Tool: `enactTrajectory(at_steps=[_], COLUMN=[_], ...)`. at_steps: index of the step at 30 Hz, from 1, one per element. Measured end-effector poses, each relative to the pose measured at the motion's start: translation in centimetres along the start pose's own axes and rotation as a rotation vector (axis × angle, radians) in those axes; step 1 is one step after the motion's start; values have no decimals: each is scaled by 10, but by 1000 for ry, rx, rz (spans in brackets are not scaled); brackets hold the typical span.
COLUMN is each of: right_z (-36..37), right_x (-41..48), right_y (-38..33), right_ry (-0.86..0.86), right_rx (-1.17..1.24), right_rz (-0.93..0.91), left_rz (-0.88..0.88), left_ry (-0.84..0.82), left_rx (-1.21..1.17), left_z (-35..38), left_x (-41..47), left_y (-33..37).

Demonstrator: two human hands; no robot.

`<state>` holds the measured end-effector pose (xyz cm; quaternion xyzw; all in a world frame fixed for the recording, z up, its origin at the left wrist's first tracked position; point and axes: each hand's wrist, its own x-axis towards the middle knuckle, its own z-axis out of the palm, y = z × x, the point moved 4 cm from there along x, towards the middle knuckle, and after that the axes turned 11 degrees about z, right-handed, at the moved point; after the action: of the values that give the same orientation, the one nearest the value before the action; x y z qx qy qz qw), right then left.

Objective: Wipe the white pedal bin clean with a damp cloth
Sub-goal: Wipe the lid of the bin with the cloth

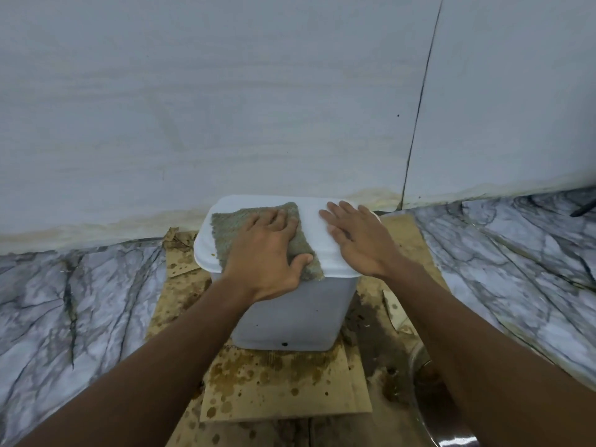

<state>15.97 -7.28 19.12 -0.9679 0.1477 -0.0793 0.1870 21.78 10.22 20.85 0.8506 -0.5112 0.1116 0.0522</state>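
Head view shows the white pedal bin (290, 311) standing upright on stained cardboard (283, 391) against the wall (225, 108), its lid (317, 227) shut and facing up. The lid's long axis runs left to right across the view, parallel to the wall, and its short axis runs from the person toward the wall. The left hand (267, 250) lies flat on the grey-green cloth (237, 230), fingers spread and pressing it down, the thumb hooked over the cloth's near edge by the lid's front lip; nothing is pinched or lifted. The cloth covers the lid's left and middle part. The right hand (358, 240) rests open and flat on the bare right part of the lid, holding nothing, apparently steadying the bin. Unwiped lid lies just to the right of the left fingers, so the next stroke probably runs rightward along the long axis, toward the right hand. The bin's front wall, below both wrists, looks unwiped. No pedal can be seen.
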Motion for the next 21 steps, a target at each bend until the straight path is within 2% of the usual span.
enactTrajectory(at_steps=[6,12,15,21], right_z=[0,-4,-2,1], right_x=[2,0,0,0], right_y=[9,3,0,4], right_ry=[-53,-46,-54,-40], right_rx=[81,40,10,26], right_rz=[11,-20,-21,4], left_rz=[59,63,31,46], left_ry=[-11,48,73,25], left_rx=[14,-75,-49,30], left_z=[9,-4,-6,6], left_x=[18,-17,-25,12], left_y=[31,-20,-30,23])
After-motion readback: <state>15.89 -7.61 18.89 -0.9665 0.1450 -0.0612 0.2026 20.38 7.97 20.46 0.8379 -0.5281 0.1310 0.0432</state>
